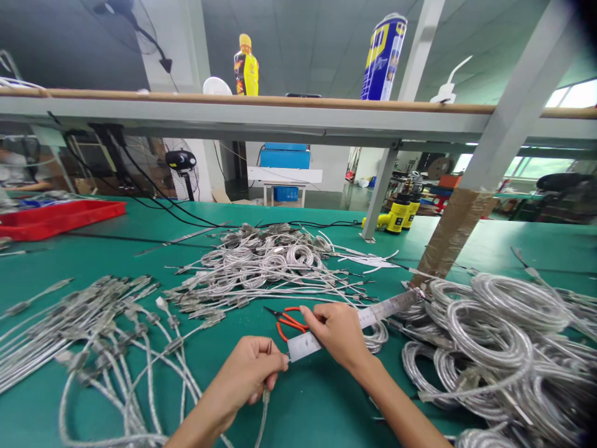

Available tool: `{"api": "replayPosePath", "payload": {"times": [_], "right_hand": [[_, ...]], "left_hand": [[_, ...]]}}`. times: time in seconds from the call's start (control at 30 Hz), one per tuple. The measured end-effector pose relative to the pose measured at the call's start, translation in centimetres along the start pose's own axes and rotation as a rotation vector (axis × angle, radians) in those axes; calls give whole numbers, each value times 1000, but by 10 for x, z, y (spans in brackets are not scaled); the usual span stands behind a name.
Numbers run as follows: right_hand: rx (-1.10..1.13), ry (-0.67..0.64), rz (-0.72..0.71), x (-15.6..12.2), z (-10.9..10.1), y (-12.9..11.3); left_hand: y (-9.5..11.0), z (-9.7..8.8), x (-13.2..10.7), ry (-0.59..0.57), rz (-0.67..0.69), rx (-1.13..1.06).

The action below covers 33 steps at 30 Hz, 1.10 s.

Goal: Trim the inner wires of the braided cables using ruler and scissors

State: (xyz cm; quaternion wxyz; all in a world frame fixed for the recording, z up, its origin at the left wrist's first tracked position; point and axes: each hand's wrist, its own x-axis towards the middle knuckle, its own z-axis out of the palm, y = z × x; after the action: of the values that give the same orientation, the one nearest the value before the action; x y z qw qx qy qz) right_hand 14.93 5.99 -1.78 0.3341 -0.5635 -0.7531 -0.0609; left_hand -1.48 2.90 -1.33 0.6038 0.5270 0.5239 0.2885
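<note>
Clear plastic ruler (392, 305) pinched firmly in the right hand (338, 333), its near end just beside a braided metal cable (265, 412) clenched in the closed left hand (243, 376); orange-handled scissors (285, 323) close by on green bench matting (317, 404), coiled braided cables (485, 336) beyond.

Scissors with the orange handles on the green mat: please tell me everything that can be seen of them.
The scissors are small, with two looped handles of glossy orange plastic and short dark metal blades. The blades point up and to the left, and they look closed or nearly closed. The scissors lie flat on the green mat, just beyond the clear plastic strip and next to the fingers of the right hand. Whether the hand or strip touches them cannot be told.
</note>
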Motion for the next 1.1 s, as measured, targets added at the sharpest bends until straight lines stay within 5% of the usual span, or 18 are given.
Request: {"api": "replayPosePath", "payload": {"times": [0.5, 0.77, 1.1], "right_hand": [[-42, -6, 2, 0, 1, 0], [-80, 45, 40, 1, 1, 6], [-37, 6, -2, 0, 5, 7]], "left_hand": [[3, 2, -2, 6, 23, 21], [8, -2, -6, -66, -7, -145], [3, -4, -1, -98, -1, 44]]}}
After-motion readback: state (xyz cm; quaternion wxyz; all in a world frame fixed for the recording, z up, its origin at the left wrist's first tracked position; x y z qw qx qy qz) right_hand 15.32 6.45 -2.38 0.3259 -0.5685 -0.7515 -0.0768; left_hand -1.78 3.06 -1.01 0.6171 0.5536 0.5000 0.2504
